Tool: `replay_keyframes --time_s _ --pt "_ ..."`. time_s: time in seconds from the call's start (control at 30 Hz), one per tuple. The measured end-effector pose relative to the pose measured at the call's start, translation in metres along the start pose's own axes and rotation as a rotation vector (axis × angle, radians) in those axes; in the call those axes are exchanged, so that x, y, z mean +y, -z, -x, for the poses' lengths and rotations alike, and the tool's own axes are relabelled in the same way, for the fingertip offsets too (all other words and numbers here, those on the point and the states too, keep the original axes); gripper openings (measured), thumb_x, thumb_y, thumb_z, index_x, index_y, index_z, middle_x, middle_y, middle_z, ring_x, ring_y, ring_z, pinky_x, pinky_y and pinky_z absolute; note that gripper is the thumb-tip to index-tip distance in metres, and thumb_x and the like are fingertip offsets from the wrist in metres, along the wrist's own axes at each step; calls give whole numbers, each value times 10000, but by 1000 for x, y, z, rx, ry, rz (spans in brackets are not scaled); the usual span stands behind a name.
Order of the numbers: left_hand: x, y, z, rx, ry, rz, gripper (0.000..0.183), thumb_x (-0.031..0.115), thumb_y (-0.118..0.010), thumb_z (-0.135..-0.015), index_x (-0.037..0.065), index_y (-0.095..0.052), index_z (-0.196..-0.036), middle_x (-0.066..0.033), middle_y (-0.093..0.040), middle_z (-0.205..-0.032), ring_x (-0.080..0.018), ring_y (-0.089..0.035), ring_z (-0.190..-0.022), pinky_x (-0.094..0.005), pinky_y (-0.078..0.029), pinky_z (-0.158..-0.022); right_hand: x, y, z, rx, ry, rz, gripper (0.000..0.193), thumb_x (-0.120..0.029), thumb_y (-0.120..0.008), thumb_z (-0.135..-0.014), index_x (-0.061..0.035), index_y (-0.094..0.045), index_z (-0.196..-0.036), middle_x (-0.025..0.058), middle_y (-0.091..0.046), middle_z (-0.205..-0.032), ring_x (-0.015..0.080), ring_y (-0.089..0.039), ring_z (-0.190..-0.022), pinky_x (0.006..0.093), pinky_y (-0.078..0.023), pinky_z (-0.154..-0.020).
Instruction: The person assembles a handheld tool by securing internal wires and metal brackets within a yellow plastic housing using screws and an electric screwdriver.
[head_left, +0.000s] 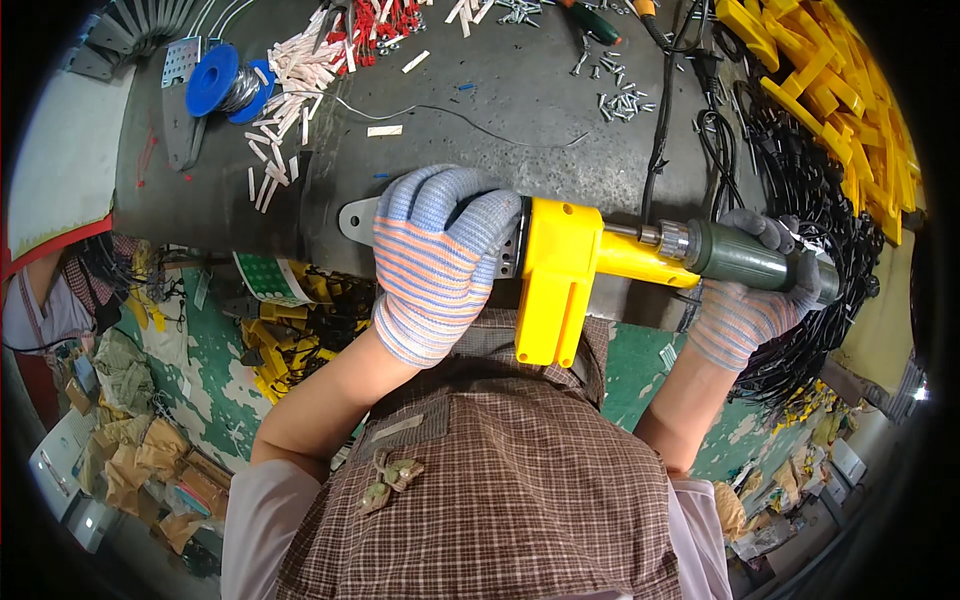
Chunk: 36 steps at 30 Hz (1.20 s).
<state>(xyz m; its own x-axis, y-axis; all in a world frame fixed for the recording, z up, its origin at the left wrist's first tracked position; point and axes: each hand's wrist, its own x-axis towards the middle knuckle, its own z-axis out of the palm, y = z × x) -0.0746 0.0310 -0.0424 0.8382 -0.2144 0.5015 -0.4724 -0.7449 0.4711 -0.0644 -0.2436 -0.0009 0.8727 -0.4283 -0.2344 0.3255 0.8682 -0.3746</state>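
My left hand [440,255], in a striped knit glove, is closed around the metal part of a yellow plastic tool housing [560,260]. A flat grey metal plate [357,220] with a hole sticks out past the fingers, and a perforated dark edge shows beside the yellow. In my gloved right hand [755,300] is a dark green electric screwdriver [742,255], lying nearly level. Its bit [625,231] points left and reaches the housing's right side. Whether a screw sits at the tip is hidden. The housing's grip hangs toward my checked apron.
A blue wire spool [213,80], pale strips [305,75] and red-sleeved parts [385,25] lie at the far left. Loose screws [625,102] are scattered beyond the housing. Yellow housings [830,85] and black cords [800,165] are heaped at the right. A black cable [658,150] crosses the bench.
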Motion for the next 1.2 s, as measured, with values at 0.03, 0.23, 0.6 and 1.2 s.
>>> replay_keyframes --time_s 0.03,0.23,0.6,1.2 --pt "0 -1 0 28 -13 -16 228 142 -660 -711 124 -667 -938 -75 -608 -952 -298 -571 -910 -423 -476 -793 0 0 0 -2 -2 -4 343 -146 -690 -721 -3 -530 -988 30 -501 -741 187 -504 -691 402 -436 -764" --pt "0 -3 0 41 -27 -39 208 133 -639 -737 124 -673 -942 -91 -610 -963 -311 -570 -913 -426 -473 -796 2 -5 0 -5 69 50 346 -156 -679 -737 5 -533 -1006 42 -501 -740 202 -509 -698 421 -447 -779" --pt "-2 10 23 -82 -85 58 247 322 -665 -828 163 -617 -1012 -91 -568 -1098 -350 -529 -1079 -517 -364 -996 -8 10 38 -60 13 -12 489 -211 -701 -778 27 -526 -1168 61 -529 -783 214 -527 -736 432 -433 -849" --pt "12 19 15 -150 -105 -59 281 282 -668 -732 188 -572 -979 -88 -554 -1122 -346 -497 -1100 -537 -358 -990 -6 7 48 163 111 109 436 -149 -681 -801 -8 -513 -1178 32 -483 -783 176 -509 -729 386 -476 -789"
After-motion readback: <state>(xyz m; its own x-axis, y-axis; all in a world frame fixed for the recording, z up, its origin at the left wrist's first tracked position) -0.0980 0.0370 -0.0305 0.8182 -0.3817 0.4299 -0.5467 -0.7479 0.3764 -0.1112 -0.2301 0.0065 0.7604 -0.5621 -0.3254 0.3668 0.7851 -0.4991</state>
